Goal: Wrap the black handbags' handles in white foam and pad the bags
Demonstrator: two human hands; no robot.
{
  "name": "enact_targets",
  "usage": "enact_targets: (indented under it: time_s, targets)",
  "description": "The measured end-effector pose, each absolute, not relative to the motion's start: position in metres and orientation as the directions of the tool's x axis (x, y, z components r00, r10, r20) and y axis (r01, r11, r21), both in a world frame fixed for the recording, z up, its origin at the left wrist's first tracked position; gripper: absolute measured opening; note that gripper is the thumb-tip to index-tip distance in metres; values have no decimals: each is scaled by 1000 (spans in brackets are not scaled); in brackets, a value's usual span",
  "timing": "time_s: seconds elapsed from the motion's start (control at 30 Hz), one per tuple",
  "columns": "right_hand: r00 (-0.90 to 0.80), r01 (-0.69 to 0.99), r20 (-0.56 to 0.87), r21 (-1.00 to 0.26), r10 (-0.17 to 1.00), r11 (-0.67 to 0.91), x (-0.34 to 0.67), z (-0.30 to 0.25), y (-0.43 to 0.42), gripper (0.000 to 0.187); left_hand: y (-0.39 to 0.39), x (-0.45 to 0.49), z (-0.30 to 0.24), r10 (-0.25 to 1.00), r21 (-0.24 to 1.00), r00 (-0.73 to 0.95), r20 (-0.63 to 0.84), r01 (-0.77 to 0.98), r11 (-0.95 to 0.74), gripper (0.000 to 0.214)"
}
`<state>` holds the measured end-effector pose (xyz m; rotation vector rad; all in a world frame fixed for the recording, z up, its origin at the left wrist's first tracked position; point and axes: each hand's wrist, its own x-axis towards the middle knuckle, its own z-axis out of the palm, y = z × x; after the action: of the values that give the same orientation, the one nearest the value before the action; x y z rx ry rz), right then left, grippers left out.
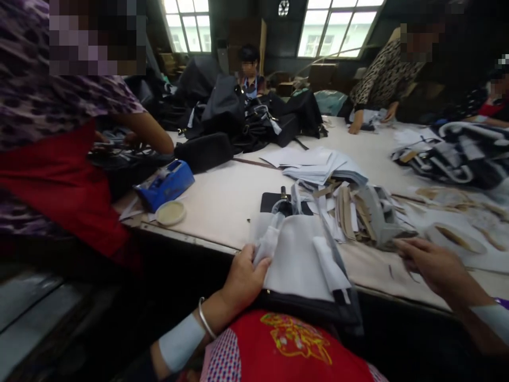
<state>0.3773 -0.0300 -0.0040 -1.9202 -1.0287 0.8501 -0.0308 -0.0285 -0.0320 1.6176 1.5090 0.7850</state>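
Note:
My left hand (246, 276) is closed on white wrapping paper (267, 244), bunched around what looks like a strap of a black bag (318, 307). The bag lies at the table's front edge against my red apron, with a white sheet (296, 260) over it. A second white-wrapped piece (331, 265) rests on the sheet's right side. At the right, my right hand (433, 262) has its fingers pinched together at the front end of a grey tape dispenser (376, 212). Whatever is between those fingertips is too small to make out.
Behind the dispenser stand paper strips (345, 212) and a stack of white sheets (322, 164). A blue tape dispenser (167, 183) and a round lid (170, 213) sit at the left edge. Black bags (226, 106) pile up at the back. Co-workers stand around the table.

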Motion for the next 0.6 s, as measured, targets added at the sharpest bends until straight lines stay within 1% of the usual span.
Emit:
enact_targets:
  time_s: [0.03,0.1,0.17,0.23,0.3,0.33,0.4,0.5,0.6]
  targets:
    - [445,318,-173,-887,879,-335,357,3,-32,26,-30,-31,-32,993,863,102,-59,505,0,25]
    - [256,299,-218,-909,942,-292,305,18,-32,29,-31,-30,-32,994,873,94,-49,488,-3,32]
    - [9,342,-233,-913,972,-222,247,31,-30,30,-33,-29,-32,995,872,93,-47,489,-4,36]
    - [-228,420,-208,-902,951,-96,194,37,-24,27,-34,-28,-31,995,870,94,-45,493,-7,37]
    - [-358,443,-175,-897,917,2,158,38,-19,28,-35,-29,-31,995,872,96,-38,490,-14,37]
    - [-387,447,-166,-894,907,27,147,37,-16,28,-35,-30,-31,995,874,97,-34,486,-17,37]
    - [-391,451,-157,-892,907,40,137,36,-12,27,-35,-33,-33,994,878,102,-31,478,-22,35]
    - [-330,443,-158,-896,931,5,145,35,-10,26,-34,-36,-36,994,886,102,-32,463,-19,33]
    - [-212,375,-176,-923,961,-86,169,35,-13,23,-33,-37,-37,993,889,102,-66,457,12,33]
